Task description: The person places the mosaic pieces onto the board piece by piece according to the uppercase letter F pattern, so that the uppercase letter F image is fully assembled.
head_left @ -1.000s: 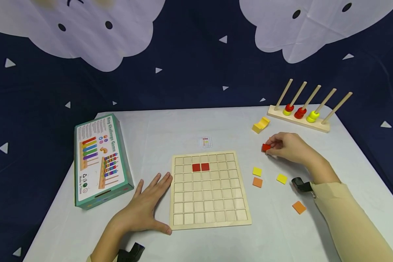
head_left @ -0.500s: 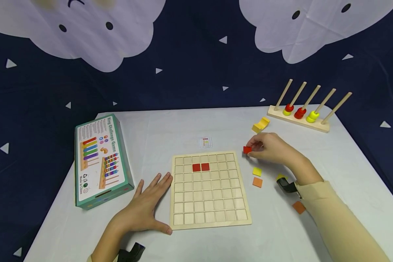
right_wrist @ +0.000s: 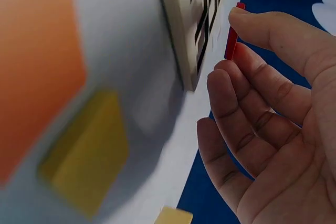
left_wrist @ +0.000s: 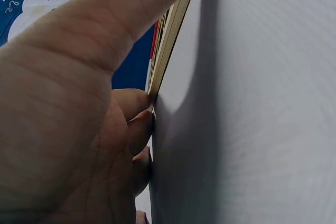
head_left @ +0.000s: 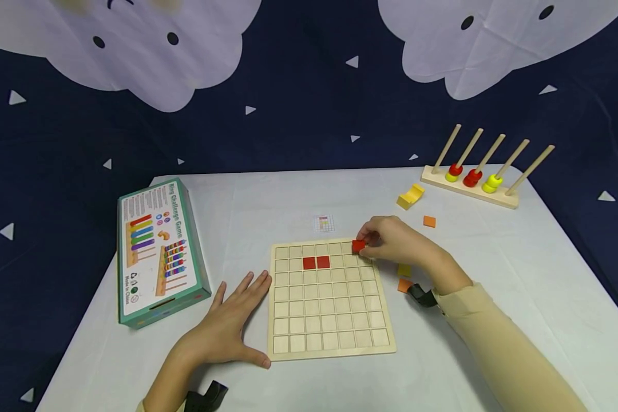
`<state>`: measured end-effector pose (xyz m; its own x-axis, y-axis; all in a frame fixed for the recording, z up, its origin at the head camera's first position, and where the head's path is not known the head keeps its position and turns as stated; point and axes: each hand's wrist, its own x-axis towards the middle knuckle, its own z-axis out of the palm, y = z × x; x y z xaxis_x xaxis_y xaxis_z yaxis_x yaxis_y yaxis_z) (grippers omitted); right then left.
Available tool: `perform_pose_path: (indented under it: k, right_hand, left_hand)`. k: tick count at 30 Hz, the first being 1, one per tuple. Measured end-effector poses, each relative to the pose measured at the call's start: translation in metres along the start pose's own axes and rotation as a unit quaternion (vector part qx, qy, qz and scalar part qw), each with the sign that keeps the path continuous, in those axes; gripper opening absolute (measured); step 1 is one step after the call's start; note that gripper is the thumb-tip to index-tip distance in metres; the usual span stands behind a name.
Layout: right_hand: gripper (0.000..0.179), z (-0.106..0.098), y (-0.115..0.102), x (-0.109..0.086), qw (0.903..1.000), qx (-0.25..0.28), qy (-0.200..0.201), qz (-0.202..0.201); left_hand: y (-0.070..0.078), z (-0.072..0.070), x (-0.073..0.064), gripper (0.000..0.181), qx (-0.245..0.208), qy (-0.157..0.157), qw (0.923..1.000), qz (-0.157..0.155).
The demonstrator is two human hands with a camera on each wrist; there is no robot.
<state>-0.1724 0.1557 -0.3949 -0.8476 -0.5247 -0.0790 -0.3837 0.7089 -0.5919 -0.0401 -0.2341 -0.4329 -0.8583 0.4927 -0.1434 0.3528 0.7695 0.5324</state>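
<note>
A wooden grid board point(head_left: 329, 309) lies flat on the white table, with two red square tiles point(head_left: 309, 263) side by side in its second row from the far edge. My right hand point(head_left: 401, 241) pinches another red tile point(head_left: 358, 246) between thumb and fingers over the board's far right corner; the right wrist view shows this red tile point(right_wrist: 231, 38) edge-on. My left hand point(head_left: 226, 332) is spread on the table, thumb and fingertips touching the board's left edge. In the left wrist view the board's edge point(left_wrist: 170, 40) runs beside the fingers.
Right of the board lie a yellow tile point(head_left: 404, 270) and orange tiles point(head_left: 430, 221), partly hidden by the right arm. A yellow curved block point(head_left: 410, 197) and a peg stand with rings point(head_left: 494, 194) are behind. A pattern card point(head_left: 323, 223) lies beyond the board; a game box point(head_left: 159, 252) is left.
My right hand has carried the red tile leftward from the table's right side to over the board's far right corner. An orange tile it covered now shows. My left hand has stayed put.
</note>
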Motion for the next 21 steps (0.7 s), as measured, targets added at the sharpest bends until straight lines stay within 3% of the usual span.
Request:
perform_pose_path:
  k: [21]
  right_hand:
    - [0.019, 0.027, -0.027, 0.013, 0.9993, -0.020, -0.029, -0.012]
  left_hand:
    - [0.000, -0.001, -0.001, 0.151, 0.004, 0.005, 1.0000, 0.004]
